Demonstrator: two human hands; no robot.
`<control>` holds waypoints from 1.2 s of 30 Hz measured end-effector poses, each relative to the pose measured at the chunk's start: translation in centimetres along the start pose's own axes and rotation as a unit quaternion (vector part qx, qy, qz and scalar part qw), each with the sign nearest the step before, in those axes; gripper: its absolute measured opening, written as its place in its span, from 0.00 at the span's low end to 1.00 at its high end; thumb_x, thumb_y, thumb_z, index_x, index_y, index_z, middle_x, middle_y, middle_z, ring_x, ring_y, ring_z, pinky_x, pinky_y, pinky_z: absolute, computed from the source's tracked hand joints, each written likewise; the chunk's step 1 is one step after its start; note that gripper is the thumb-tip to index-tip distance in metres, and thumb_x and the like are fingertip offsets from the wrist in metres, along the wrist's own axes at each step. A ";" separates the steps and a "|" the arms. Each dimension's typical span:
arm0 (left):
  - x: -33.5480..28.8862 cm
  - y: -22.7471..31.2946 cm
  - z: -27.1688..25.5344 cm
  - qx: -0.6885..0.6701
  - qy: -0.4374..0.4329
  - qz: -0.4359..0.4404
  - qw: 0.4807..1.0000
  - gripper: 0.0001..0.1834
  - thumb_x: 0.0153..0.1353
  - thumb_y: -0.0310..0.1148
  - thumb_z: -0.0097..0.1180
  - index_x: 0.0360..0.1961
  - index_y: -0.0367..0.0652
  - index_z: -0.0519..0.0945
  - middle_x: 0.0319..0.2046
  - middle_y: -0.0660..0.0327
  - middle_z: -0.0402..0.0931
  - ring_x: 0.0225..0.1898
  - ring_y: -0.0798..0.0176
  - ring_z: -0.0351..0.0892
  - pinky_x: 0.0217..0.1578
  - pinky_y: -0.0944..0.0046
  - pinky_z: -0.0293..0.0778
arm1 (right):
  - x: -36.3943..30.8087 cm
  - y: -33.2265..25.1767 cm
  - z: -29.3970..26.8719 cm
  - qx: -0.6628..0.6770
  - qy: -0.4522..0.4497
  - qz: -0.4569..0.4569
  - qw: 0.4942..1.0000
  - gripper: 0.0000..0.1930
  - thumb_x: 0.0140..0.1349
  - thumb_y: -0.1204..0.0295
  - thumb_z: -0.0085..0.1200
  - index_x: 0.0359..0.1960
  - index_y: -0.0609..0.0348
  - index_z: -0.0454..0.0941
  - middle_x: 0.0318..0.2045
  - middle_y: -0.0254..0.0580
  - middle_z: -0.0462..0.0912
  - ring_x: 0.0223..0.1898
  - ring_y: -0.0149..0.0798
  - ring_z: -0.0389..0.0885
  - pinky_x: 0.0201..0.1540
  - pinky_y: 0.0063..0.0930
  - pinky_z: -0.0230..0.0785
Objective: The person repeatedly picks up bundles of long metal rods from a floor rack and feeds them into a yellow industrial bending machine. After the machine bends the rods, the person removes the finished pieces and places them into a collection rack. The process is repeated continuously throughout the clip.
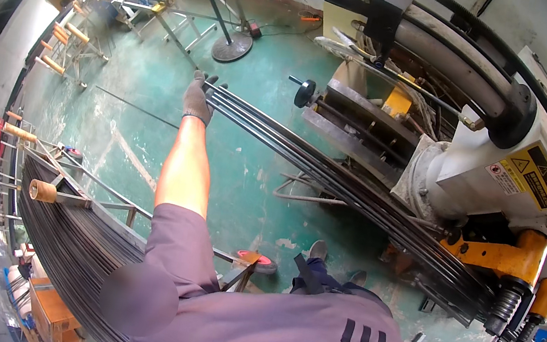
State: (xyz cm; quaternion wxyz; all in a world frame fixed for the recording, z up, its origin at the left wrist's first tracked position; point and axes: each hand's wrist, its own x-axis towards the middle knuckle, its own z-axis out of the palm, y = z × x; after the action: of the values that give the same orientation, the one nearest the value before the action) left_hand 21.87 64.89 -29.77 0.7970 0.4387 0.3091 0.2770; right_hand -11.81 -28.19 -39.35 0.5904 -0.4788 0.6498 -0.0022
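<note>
Gloved left hand grasps the far end of a bundle of long dark rods feeding the machine.

The machine (480, 132), white and grey with yellow fittings, fills the right side of the view above the green floor (136, 135). The bundle of rods (343, 182) runs from the machine's lower right end, by the yellow rollers (521, 282), up and left across the floor. The left hand (197, 100), in a grey glove, is closed around the bundle's far left end, arm fully stretched. A rack (72, 225) loaded with more dark rods stands along the floor's left edge. A round stand base (231, 46) sits near the far edge. The right hand is out of sight; its state cannot be told.
</note>
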 end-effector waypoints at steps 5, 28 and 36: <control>-4.3 0.8 -0.6 -0.080 -0.138 -0.037 0.986 0.31 0.72 0.54 0.35 0.60 0.36 0.64 0.55 0.45 0.71 0.49 0.33 0.76 0.51 0.35 0.73 | 0.4 0.1 0.4 -0.033 -0.046 0.022 0.998 0.26 0.68 0.42 0.41 0.20 0.47 0.66 0.10 0.28 0.56 0.09 0.34 0.53 0.14 0.27 0.42; -3.4 0.1 -3.5 0.100 -0.278 -0.062 0.953 0.25 0.72 0.47 0.40 0.67 0.52 0.66 0.66 0.51 0.64 0.66 0.48 0.63 0.66 0.40 0.59 | -3.8 -0.4 5.7 -0.173 0.005 -0.109 0.979 0.20 0.66 0.50 0.53 0.35 0.56 0.76 0.23 0.39 0.79 0.20 0.34 0.78 0.21 0.29 0.69; -6.9 1.4 1.5 0.018 -0.128 -0.107 0.986 0.31 0.72 0.53 0.33 0.67 0.44 0.64 0.68 0.50 0.61 0.67 0.42 0.60 0.67 0.37 0.55 | -5.3 2.4 4.9 -0.180 -0.029 -0.051 0.982 0.17 0.64 0.59 0.57 0.42 0.63 0.76 0.27 0.43 0.82 0.22 0.37 0.79 0.22 0.29 0.70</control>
State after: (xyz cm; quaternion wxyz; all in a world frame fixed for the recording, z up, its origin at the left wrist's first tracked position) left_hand 18.16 59.84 -26.20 0.8470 0.4495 0.2542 0.1260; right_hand -10.33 -20.88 -38.15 0.5125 -0.6094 0.5969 0.0984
